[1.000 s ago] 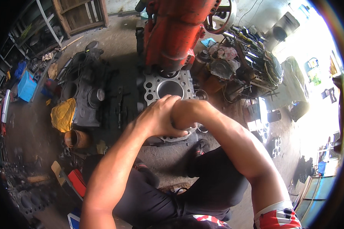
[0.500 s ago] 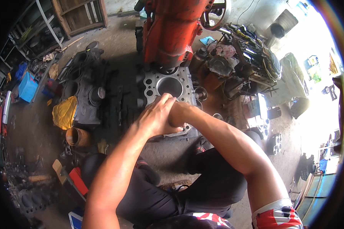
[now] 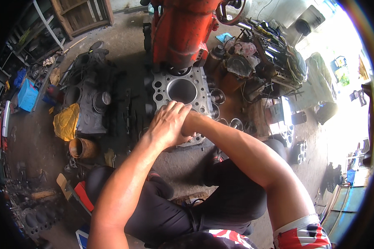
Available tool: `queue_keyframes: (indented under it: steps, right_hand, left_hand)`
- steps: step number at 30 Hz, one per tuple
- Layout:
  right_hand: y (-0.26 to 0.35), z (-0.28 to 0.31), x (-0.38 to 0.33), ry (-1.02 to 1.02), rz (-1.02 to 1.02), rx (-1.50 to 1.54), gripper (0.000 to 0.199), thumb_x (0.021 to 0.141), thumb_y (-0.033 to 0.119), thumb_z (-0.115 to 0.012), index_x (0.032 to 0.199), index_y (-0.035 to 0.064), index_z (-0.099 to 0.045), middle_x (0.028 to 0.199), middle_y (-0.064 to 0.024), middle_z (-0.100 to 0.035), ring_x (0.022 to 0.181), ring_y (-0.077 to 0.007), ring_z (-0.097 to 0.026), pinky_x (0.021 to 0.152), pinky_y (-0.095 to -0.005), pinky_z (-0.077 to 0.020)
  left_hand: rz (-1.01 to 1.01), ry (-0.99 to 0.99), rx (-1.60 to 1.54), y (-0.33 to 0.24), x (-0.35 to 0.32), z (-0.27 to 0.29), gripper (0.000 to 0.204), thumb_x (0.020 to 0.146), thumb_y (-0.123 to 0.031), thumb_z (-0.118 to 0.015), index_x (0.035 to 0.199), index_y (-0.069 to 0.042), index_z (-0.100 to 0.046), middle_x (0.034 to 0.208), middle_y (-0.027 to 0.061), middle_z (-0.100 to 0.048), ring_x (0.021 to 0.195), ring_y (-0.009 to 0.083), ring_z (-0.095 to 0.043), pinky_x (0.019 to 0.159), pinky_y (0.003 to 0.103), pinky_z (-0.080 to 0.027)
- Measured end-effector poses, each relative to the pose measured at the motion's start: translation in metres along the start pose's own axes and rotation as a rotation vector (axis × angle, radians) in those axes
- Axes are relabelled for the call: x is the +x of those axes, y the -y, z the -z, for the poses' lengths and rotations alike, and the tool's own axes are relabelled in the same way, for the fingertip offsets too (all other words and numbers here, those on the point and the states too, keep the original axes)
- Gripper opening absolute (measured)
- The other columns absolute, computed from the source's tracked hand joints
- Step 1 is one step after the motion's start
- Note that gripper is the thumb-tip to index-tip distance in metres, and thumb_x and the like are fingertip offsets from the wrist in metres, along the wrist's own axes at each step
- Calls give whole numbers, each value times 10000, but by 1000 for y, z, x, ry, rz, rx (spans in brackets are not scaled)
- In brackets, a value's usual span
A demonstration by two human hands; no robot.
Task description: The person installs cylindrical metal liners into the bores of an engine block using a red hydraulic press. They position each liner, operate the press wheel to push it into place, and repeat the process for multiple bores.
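Observation:
In front of me stands a grey metal engine block (image 3: 162, 76) with round holes in its flat top. One large cylinder bore (image 3: 182, 91) is uncovered. Over the near part of the block, my left hand (image 3: 167, 122) lies across my right hand (image 3: 191, 123), its fingers bent and pressed together. The fingers of my right hand are mostly hidden beneath it. Whatever the two hands grip or press on is out of sight. A large red machine (image 3: 180, 35) reaches over the far end of the block.
To the left stands another dark engine block (image 3: 91, 118) with a yellow cloth (image 3: 67, 122) on it and a rusty cylinder (image 3: 82, 148) nearby. Metal valve-like parts (image 3: 217, 96) sit right of the block. A cluttered rack of parts (image 3: 274, 62) stands farther right.
The view has shifted slightly, so the block and machine appear a little higher and farther left. My hands remain together over the near part of the block.

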State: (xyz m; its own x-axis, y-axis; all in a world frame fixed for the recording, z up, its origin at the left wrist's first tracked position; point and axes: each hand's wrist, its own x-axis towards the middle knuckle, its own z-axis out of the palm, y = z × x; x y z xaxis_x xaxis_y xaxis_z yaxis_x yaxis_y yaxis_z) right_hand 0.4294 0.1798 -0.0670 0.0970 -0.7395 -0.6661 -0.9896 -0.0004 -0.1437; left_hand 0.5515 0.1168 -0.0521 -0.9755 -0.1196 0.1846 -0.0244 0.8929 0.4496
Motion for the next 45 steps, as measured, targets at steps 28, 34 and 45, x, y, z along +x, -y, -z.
queue_keyframes:
  steps: [28, 34, 45]
  right_hand:
    - [-185, -72, -160, -312, -646, 287, 341, 803, 106, -639, 1108, -44, -662, 1156, -254, -701, 1149, -384, -664, 985, -471, -536]
    - [-260, -178, -87, -273, -865, 522, 304, 852, 115, -671, 1136, 28, -739, 1234, -198, -712, 1171, -341, -685, 957, -443, -571]
    - [-279, -227, -45, -532, -825, 569, 190, 876, 99, -626, 1002, 31, -751, 1080, -181, -754, 1012, -353, -738, 842, -457, -604]
  left_hand:
    - [19, -472, -309, -30, 11, 95, 572, 748, -53, -860, 1275, 8, -645, 1148, 167, -680, 1062, 292, -683, 935, 377, -542]
    - [128, -283, -278, -20, 29, 80, 487, 788, -64, -815, 1241, 21, -656, 1147, 146, -696, 1022, 251, -689, 956, 364, -521]
    - [149, -180, -261, -20, 59, 47, 447, 749, -48, -837, 1165, 9, -683, 1042, 149, -715, 915, 265, -698, 846, 363, -548]
